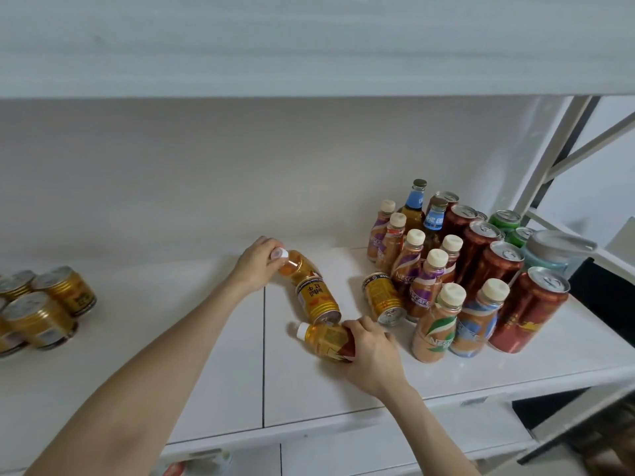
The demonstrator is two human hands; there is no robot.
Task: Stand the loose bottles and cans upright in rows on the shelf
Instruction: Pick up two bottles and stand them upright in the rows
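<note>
On white shelf [206, 338], left hand [256, 266] gripping toppled amber bottle [295, 264], right hand [372, 352] clasping another [324, 340]

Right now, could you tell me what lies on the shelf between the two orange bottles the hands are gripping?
In the head view, one gold can lies on its side between the far bottle and the near bottle.
</note>
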